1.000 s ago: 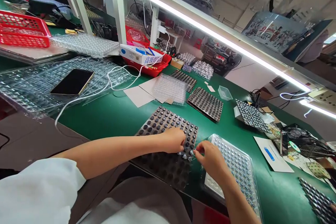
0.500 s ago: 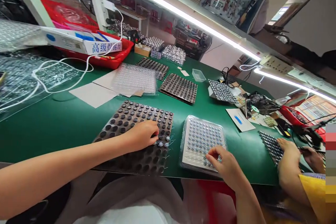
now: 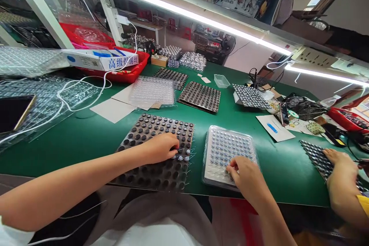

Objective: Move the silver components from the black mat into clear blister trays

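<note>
My left hand (image 3: 164,147) reaches over a dark tray (image 3: 135,128) of round black wells, its fingers closed in a pinch near the right side. By those fingertips, small silver round components (image 3: 180,158) with thin wire leads sit in the wells. What the left fingertips hold is hidden. My right hand (image 3: 245,173) is over a clear-lidded or clear-edged white tray (image 3: 215,172) filled with rows of small bluish-silver round components (image 3: 227,144). Its thumb and forefinger are pinched together low in that tray, where the front rows look unfilled; I cannot make out what lies between them.
Another person's hand (image 3: 341,165) rests by a dark tray (image 3: 315,157) at right. Farther back are a filled dark tray (image 3: 201,96), clear plastic trays (image 3: 154,90), a tilted component tray (image 3: 250,96), a red basket (image 3: 141,67), a white cable (image 3: 100,84) and a phone (image 3: 15,111).
The view has turned slightly, showing more of the bench on the left. My right fingertips have drawn closer together over the white tray's front rows. My left hand stays at about the same wells.
</note>
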A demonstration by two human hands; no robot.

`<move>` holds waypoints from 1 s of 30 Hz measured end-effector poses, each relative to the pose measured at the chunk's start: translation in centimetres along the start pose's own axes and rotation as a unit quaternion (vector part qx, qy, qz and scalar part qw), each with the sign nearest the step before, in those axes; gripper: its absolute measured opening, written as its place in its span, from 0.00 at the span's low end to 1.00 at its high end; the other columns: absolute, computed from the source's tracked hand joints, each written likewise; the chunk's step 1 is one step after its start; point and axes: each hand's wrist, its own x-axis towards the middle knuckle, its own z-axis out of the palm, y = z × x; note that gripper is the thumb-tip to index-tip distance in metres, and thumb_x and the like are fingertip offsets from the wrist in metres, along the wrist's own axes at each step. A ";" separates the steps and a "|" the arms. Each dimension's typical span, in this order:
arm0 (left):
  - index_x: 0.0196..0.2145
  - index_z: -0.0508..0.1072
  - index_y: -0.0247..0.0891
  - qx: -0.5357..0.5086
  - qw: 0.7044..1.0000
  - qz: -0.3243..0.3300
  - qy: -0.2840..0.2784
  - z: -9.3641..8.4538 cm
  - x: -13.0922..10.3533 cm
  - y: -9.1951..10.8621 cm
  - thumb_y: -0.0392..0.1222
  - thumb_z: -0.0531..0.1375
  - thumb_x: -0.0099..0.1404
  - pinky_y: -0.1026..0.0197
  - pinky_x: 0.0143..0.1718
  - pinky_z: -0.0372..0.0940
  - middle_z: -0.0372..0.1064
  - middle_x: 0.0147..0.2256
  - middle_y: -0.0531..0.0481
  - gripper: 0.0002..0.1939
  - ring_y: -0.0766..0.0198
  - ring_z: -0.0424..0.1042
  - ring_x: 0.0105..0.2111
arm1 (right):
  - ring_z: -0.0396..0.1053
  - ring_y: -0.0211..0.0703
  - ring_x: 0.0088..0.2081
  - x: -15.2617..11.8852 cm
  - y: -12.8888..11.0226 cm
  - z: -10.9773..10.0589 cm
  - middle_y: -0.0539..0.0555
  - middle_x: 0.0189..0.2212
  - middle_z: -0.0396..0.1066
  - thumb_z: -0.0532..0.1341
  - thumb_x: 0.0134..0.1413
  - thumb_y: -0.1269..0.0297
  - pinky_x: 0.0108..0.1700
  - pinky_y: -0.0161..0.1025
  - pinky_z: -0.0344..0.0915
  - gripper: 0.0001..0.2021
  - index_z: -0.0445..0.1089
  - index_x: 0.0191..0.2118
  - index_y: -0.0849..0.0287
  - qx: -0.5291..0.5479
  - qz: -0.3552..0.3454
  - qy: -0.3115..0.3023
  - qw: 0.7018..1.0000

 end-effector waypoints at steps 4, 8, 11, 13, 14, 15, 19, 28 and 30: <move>0.33 0.73 0.37 0.011 1.000 -0.006 0.010 0.5 -0.1 0.0 0.39 0.56 0.60 0.62 0.38 0.61 0.70 0.35 0.47 0.07 0.59 0.68 0.37 | 0.68 0.44 0.34 -1.4 0.8 -0.3 0.52 0.31 0.71 0.54 0.58 0.58 0.37 0.41 0.58 0.09 0.66 0.34 0.56 0.039 0.000 0.043 0.998; 0.34 0.71 0.37 -0.002 0.999 0.002 0.041 1.4 -0.5 -0.3 0.39 0.54 0.62 0.62 0.39 0.61 0.69 0.36 0.47 0.07 0.59 0.67 0.38 | 0.69 0.44 0.34 -2.8 1.9 0.0 0.52 0.32 0.72 0.53 0.59 0.54 0.38 0.40 0.60 0.11 0.67 0.36 0.54 0.076 0.018 0.064 0.995; 0.33 0.70 0.37 -0.025 0.998 -0.008 0.052 1.6 -0.7 -0.4 0.40 0.54 0.62 0.62 0.38 0.61 0.68 0.36 0.48 0.06 0.61 0.67 0.37 | 0.69 0.44 0.34 -3.4 2.4 0.5 0.52 0.32 0.72 0.53 0.59 0.52 0.38 0.41 0.61 0.13 0.67 0.36 0.53 0.094 0.041 0.071 0.992; 0.32 0.69 0.37 -0.039 0.998 -0.017 0.054 1.4 -0.9 -0.5 0.41 0.54 0.62 0.62 0.38 0.61 0.68 0.36 0.48 0.06 0.61 0.67 0.36 | 0.69 0.44 0.33 -3.6 2.6 0.6 0.52 0.32 0.72 0.53 0.58 0.51 0.38 0.41 0.62 0.13 0.68 0.36 0.53 0.101 0.044 0.074 0.991; 0.32 0.69 0.38 -0.046 0.997 -0.021 0.057 1.3 -1.0 -0.4 0.41 0.54 0.62 0.62 0.38 0.61 0.68 0.35 0.49 0.06 0.61 0.67 0.36 | 0.69 0.44 0.32 -3.7 2.6 0.7 0.52 0.32 0.72 0.53 0.58 0.51 0.37 0.40 0.62 0.14 0.68 0.35 0.53 0.105 0.043 0.076 0.991; 0.32 0.69 0.38 -0.055 0.996 -0.025 0.063 1.0 -1.1 -0.3 0.42 0.54 0.62 0.62 0.37 0.61 0.69 0.35 0.49 0.07 0.62 0.67 0.36 | 0.69 0.44 0.32 -3.7 2.6 0.7 0.52 0.32 0.73 0.53 0.58 0.50 0.37 0.40 0.62 0.14 0.68 0.35 0.53 0.108 0.041 0.078 0.990; 0.32 0.71 0.38 -0.128 0.987 -0.037 0.095 0.1 -0.6 1.3 0.44 0.55 0.64 0.64 0.35 0.61 0.71 0.32 0.51 0.08 0.64 0.68 0.33 | 0.69 0.44 0.34 -3.6 2.6 0.5 0.52 0.32 0.73 0.53 0.58 0.50 0.38 0.39 0.63 0.14 0.69 0.36 0.53 0.126 0.046 0.096 0.986; 0.32 0.75 0.38 -0.145 0.986 0.078 0.000 3.2 5.8 10.4 0.37 0.58 0.61 0.64 0.38 0.62 0.74 0.33 0.50 0.06 0.62 0.71 0.36 | 0.69 0.46 0.37 -3.5 2.4 0.6 0.54 0.35 0.73 0.52 0.59 0.50 0.40 0.39 0.64 0.15 0.69 0.36 0.54 0.166 0.040 0.102 0.980; 0.33 0.75 0.37 -0.118 0.989 0.088 -0.029 4.1 7.0 11.5 0.37 0.57 0.61 0.63 0.37 0.63 0.75 0.34 0.48 0.06 0.60 0.71 0.37 | 0.69 0.46 0.37 -3.9 3.0 0.6 0.54 0.36 0.73 0.53 0.58 0.49 0.41 0.39 0.64 0.15 0.69 0.37 0.54 0.158 0.045 0.112 0.980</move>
